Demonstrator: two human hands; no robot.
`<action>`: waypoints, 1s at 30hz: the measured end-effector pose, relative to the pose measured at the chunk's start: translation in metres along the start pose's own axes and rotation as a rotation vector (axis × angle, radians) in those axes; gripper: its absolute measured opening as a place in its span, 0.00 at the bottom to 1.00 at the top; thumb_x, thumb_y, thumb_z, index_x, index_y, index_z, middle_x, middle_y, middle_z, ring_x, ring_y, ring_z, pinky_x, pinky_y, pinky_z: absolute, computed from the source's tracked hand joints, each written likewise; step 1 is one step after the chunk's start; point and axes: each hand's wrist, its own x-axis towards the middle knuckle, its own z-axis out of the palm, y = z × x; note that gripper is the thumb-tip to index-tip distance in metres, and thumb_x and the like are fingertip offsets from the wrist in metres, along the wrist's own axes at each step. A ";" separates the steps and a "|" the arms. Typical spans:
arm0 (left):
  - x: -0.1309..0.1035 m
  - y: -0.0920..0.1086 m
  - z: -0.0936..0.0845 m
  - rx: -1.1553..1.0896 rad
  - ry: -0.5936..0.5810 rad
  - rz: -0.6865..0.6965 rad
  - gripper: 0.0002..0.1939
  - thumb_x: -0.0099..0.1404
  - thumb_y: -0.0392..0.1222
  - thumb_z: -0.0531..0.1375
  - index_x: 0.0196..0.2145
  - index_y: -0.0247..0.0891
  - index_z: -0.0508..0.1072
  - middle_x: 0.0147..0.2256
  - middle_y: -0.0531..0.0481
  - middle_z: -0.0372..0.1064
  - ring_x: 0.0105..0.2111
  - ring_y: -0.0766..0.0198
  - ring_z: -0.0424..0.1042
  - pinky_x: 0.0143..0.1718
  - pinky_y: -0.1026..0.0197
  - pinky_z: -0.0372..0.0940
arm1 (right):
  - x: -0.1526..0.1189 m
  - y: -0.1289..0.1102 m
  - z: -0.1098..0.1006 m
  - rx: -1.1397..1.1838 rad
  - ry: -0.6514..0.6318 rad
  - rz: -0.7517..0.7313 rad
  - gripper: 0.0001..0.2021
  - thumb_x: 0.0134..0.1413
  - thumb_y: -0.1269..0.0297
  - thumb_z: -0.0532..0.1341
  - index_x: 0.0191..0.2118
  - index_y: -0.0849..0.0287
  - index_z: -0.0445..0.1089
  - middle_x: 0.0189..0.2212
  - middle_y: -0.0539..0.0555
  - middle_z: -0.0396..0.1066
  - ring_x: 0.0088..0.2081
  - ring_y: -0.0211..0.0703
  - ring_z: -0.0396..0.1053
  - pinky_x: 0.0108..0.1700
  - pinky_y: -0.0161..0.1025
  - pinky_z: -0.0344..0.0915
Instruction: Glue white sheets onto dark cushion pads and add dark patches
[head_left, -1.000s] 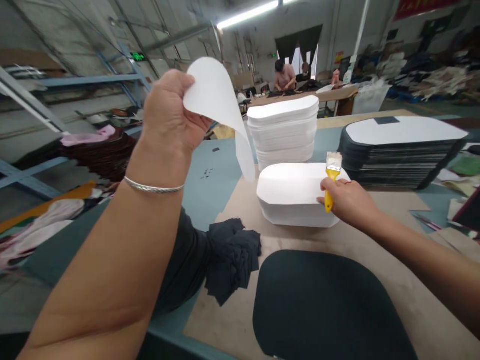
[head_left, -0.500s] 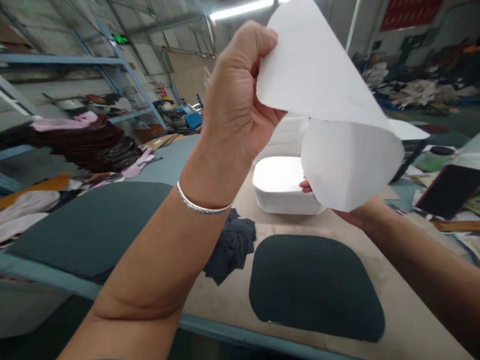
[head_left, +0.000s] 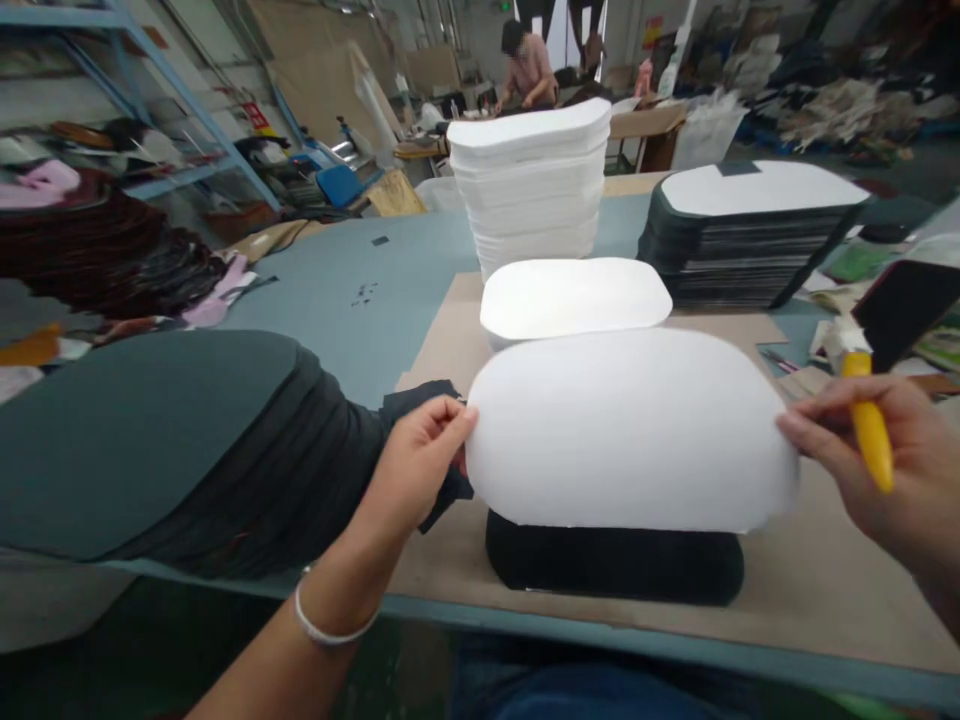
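Observation:
A white rounded sheet (head_left: 630,430) is held level by its two ends, above a dark green rounded piece (head_left: 615,568) on the brown board. My left hand (head_left: 420,455) pinches the sheet's left edge between thumb and fingers. At the right edge my right hand (head_left: 885,450) pinches the sheet and also holds a yellow-handled brush (head_left: 870,420). Behind the sheet lies a low stack of white pieces (head_left: 574,295). Dark fabric scraps (head_left: 424,400) are beside my left hand, partly hidden by it.
A large dark green stack (head_left: 187,440) leans at the left. Farther back stand a tall white stack (head_left: 532,180) and a dark stack topped with white (head_left: 750,235). A phone-like dark panel (head_left: 911,310) is at right. A person (head_left: 529,70) works in the background.
The white sheet has come down from high up, unfolded, to over the dark piece. Both hands now hold its ends, and the yellow brush has come into view. The camera view has shifted.

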 end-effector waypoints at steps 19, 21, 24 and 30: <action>-0.030 -0.126 0.019 0.844 -0.059 -0.143 0.13 0.70 0.49 0.52 0.29 0.41 0.66 0.24 0.53 0.68 0.26 0.61 0.68 0.31 0.62 0.52 | -0.084 0.079 0.078 -0.277 -0.123 0.066 0.13 0.61 0.49 0.58 0.40 0.52 0.65 0.32 0.52 0.73 0.31 0.46 0.75 0.32 0.40 0.70; -0.030 -0.124 0.020 0.869 -0.065 -0.159 0.13 0.70 0.48 0.52 0.29 0.41 0.65 0.24 0.53 0.68 0.26 0.60 0.69 0.31 0.62 0.52 | -0.086 0.080 0.077 -0.305 -0.126 0.061 0.13 0.61 0.48 0.57 0.40 0.52 0.65 0.32 0.52 0.73 0.31 0.46 0.75 0.32 0.40 0.69; -0.031 -0.121 0.021 0.896 -0.077 -0.172 0.13 0.71 0.47 0.52 0.30 0.41 0.66 0.25 0.52 0.69 0.26 0.60 0.70 0.31 0.61 0.52 | -0.087 0.082 0.075 -0.345 -0.139 0.090 0.14 0.61 0.47 0.57 0.41 0.52 0.65 0.32 0.52 0.73 0.31 0.46 0.74 0.32 0.41 0.69; -0.033 -0.115 0.023 0.915 -0.094 -0.201 0.12 0.73 0.45 0.53 0.31 0.41 0.66 0.25 0.53 0.70 0.26 0.60 0.70 0.31 0.62 0.52 | -0.085 0.085 0.071 -0.397 -0.161 0.115 0.17 0.58 0.42 0.57 0.39 0.51 0.67 0.30 0.52 0.73 0.29 0.48 0.75 0.28 0.42 0.70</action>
